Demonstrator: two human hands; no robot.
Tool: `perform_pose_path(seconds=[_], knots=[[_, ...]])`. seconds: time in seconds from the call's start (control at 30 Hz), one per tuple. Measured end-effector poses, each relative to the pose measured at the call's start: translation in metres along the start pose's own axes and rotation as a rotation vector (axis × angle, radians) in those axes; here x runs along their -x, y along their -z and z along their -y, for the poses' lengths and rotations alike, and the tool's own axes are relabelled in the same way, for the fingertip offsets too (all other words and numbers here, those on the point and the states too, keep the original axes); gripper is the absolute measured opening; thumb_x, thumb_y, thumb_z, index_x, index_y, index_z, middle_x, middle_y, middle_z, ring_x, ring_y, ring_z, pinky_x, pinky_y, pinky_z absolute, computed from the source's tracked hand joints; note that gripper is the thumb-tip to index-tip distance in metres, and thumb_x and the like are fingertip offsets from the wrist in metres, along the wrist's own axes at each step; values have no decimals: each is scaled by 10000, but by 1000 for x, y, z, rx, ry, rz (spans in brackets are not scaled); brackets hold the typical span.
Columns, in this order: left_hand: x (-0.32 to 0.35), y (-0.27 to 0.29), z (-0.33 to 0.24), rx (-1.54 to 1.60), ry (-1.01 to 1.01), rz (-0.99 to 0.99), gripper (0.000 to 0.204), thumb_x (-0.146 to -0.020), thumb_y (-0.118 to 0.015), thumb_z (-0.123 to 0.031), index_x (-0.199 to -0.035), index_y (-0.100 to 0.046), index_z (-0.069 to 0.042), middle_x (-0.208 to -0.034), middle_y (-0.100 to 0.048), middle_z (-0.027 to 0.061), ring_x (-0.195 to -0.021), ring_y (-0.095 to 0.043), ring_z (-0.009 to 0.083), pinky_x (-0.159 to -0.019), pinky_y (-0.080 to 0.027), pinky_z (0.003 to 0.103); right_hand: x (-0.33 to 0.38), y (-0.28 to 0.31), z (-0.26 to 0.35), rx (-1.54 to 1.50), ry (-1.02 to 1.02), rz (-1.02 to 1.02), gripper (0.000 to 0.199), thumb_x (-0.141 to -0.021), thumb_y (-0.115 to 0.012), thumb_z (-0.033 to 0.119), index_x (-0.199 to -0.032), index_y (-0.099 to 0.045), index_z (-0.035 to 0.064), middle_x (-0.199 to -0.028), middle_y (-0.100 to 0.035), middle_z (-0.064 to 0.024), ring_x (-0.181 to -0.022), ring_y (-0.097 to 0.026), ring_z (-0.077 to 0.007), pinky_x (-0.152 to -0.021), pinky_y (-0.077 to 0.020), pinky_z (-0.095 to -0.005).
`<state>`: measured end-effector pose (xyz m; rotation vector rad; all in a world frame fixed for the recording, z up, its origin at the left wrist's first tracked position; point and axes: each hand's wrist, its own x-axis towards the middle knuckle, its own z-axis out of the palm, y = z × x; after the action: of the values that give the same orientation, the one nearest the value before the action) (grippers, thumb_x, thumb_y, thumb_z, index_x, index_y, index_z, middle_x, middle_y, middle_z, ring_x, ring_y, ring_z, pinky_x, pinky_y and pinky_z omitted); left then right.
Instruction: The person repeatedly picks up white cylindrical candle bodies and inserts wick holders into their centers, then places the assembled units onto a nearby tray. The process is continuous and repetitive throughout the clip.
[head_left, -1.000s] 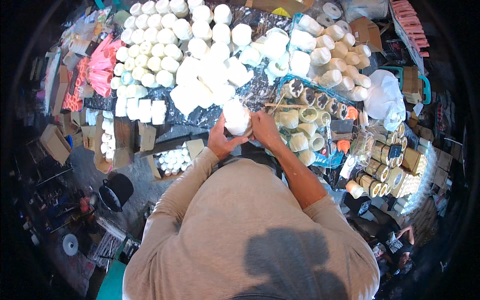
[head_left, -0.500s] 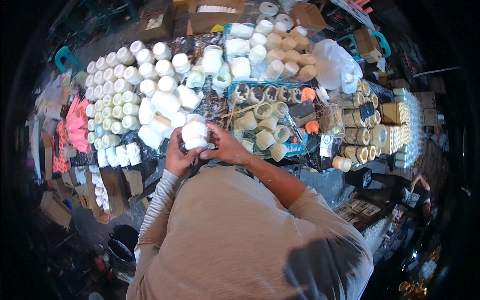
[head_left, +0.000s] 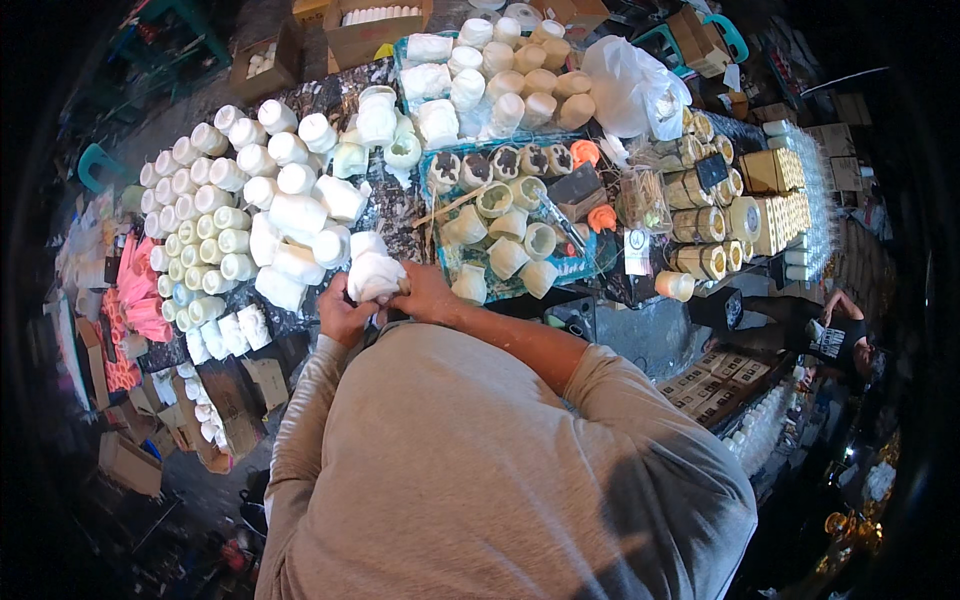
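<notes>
Between my hands, close against my body at the table's near edge, is a rounded white moulded piece with a lumpy, folded-looking surface. My left hand is closed on its left and lower side. From the right, my right hand grips its other side, fingers bent; some fingertips are hidden beneath the piece. White cup-like pieces and white blocks lie just beyond my left hand. Hollow pale-green moulds stand on a teal tray beyond my right hand.
Rows of white jar-shaped pieces fill the table's left side. More white and cream pieces stand at the back. A plastic bag, banded moulds and an orange-cream cup are to the right. Another person is at far right.
My hands have come lower and nearer my body with the white piece, which now sits turned and tilted differently. The table's contents have shifted left in the view.
</notes>
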<state>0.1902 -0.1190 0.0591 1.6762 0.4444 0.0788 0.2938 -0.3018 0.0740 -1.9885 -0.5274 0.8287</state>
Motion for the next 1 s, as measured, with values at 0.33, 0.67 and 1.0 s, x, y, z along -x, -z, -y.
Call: perform_pose_path(seconds=[0.33, 0.67, 1.0], knots=[[-24, -20, 45, -325, -71, 44, 212, -840, -711, -197, -932, -641, -20, -741, -640, 161, -603, -611, 259, -592, -509, 376, -29, -15, -35, 32, -267, -107, 336, -833, -738, 137, -1136, -668, 10, -1013, -735, -211, -971, -721, -349, -837, -542, -411], [-20, 5, 24, -383, -37, 82, 704, -704, -838, -192, -1320, -504, -118, -1107, -602, 134, -947, -616, 297, -821, -534, 379, -46, -10, -49, -677, -158, 22, 582, -786, -805, 19, -1329, -595, 16, -1143, -710, -94, -1028, -682, -200, -886, -548, -356], [-30, -18, 35, -680, -37, 7, 851, -793, -834, -256, -1525, -423, -118, -1404, -522, 166, -1289, -542, 383, -1062, -476, 460, -26, 32, -46, -865, -232, -82, 376, -983, -586, 29, -1347, -508, -28, -1226, -650, -179, -955, -723, -334, -789, -656, -467]])
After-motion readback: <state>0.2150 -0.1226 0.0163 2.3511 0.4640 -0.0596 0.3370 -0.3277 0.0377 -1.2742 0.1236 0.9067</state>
